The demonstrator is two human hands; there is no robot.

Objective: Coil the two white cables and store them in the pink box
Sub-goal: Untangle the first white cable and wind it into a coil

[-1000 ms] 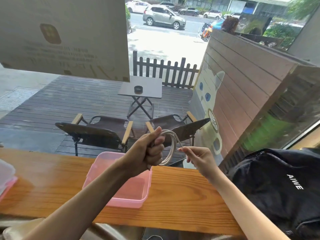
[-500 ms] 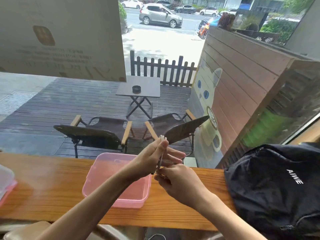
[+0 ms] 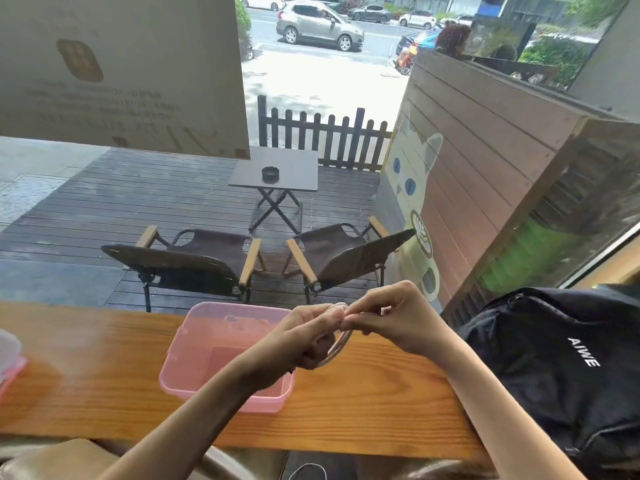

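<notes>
Wooden counter is running along the window, with a black backpack lying at its right end. Pink box is sitting open on the counter, left of centre, partly under the left forearm. Both hands are meeting above the box's right edge. Left hand is gripping a coiled white cable, fingers curled round the loops; the coil is hanging out to its right, clear of the box. Right hand is pinching the coil's top, fingertips touching the left hand's. Second cable: can't tell.
</notes>
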